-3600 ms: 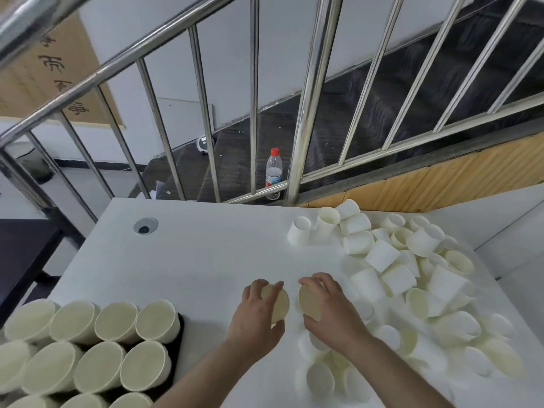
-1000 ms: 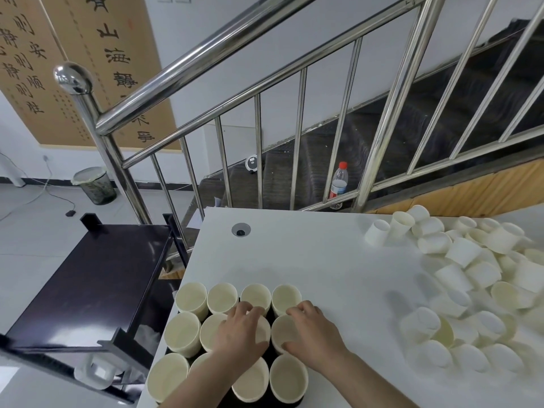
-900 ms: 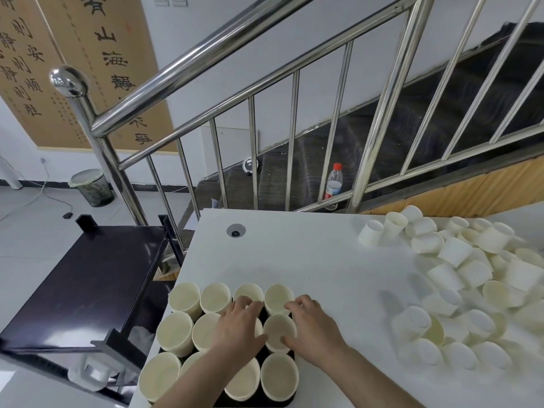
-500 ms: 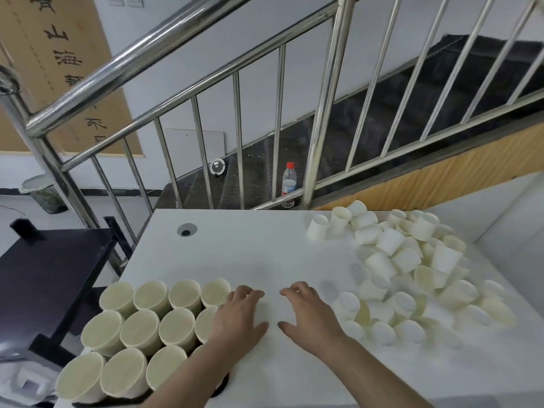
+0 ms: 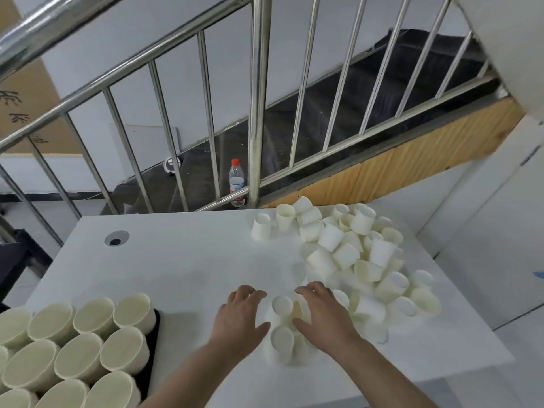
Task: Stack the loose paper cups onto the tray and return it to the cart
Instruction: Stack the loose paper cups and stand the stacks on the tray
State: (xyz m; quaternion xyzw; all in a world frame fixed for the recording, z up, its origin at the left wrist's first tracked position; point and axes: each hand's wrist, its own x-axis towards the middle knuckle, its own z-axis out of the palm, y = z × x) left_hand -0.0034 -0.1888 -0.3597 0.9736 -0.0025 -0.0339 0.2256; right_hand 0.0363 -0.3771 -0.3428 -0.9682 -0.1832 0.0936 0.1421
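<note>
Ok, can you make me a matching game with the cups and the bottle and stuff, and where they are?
Things:
1. tray of upright cups
2. water bottle
3. heap of loose cups
4. both hands, left hand and right hand

Places:
A. behind the railing
B. table's right side
C. table's near left corner
D. around a few tipped cups at the heap's near edge

Pairs: 1-C, 2-A, 3-B, 4-D
</note>
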